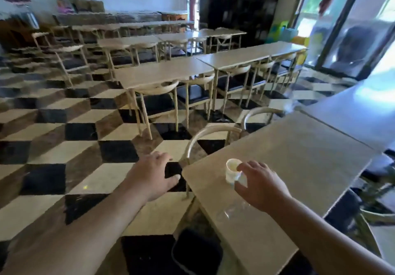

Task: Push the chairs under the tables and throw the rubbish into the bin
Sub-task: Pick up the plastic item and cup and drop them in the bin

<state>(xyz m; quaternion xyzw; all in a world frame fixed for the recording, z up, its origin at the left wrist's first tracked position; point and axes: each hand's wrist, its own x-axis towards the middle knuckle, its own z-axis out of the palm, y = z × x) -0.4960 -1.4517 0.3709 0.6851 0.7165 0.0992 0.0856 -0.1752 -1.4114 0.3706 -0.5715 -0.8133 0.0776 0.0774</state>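
Rubbish step in hand: right hand, fingers spread, closing on paper cup upright at near corner of table, contact unclear; left hand open, empty over floor; next, grip cup, carry to black bin below table.

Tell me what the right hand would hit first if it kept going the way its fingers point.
Most likely the small paper cup: the right hand reaches over the table with fingertips already at the cup's rim. The frame is blurred, so contact is unclear.
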